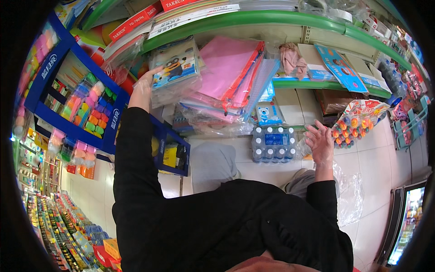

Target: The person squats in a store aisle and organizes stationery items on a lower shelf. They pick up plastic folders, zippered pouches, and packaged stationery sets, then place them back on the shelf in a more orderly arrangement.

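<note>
My left hand (pixel 146 83) is at the left end of the shelf, its fingers on a plastic-wrapped pack with a yellow cartoon figure (pixel 175 68). Right of that pack lie pink zip pouches with red edges (pixel 224 68), with a blue mesh pouch (pixel 266 73) under them. My right hand (pixel 319 141) hangs above the floor with its fingers apart and nothing in it, between a shrink-wrapped pack of water bottles (pixel 274 144) and a bag of colourful round items (pixel 353 127). A blue pack with a bear picture (pixel 268 114) lies on a lower level behind the bottles.
A green shelf edge (pixel 258 17) curves above the pouches. A pink cloth (pixel 292 59) and a blue printed pack (pixel 341 68) lie farther right. Blue display racks (pixel 110 127) stand at left. Clear plastic film (pixel 350 200) lies on the floor. A lit glass-fronted cabinet (pixel 406 224) is at lower right.
</note>
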Demonstrator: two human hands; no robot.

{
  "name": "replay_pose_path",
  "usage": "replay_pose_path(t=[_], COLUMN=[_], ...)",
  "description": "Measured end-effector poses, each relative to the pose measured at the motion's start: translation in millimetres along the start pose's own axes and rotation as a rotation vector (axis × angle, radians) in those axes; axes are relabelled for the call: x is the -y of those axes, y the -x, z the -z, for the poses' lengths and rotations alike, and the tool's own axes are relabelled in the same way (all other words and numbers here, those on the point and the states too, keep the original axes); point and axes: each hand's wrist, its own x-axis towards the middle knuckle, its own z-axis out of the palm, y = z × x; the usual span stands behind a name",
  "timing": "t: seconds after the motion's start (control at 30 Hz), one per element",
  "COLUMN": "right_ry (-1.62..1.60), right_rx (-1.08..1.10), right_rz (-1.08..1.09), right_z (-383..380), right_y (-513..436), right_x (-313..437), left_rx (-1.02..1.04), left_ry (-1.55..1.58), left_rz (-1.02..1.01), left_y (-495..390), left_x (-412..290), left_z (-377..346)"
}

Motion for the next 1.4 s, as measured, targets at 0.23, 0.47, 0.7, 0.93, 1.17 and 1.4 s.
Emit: replay_pose_path(t=[0.23,0.47,0.7,0.93,1.17,1.4], right_ry=[0.037,0.012,-0.025,-0.033,-0.075,-0.090], right_rx=[-0.031,-0.032,0.026,-0.012,-0.259,-0.462], right_rz=[-0.025,-0.044,-0.064,-0.025,-0.017,-0.110], right_z=[-4.5,-4.7,-5.3,-4.6,17.8,20.7], right_y=[-11.1,-17.0,-21.3,-16.5,-7.7,0.5], right_x=[-9.5,-16.2,-17.2,-9.7,-3.7,1.5], left_rx=[0.039,-0.113,-0.183,-0.098,-0.418,-0.188], left_ry=[0.118,-0.025,-0.204,-0.054,-0.520,-0.894], left_rz=[0.101,0.089,0.093,0.136,-0.472,-1.629], left_y=[-60.0,-101.8,-78.1,-30.1,10.9,172.6], left_x=[5.2,23.7,17.9,12.8,29.1,109.5], left_z=[20.2,45.9,26.6,11.8,-14.2,-136.1])
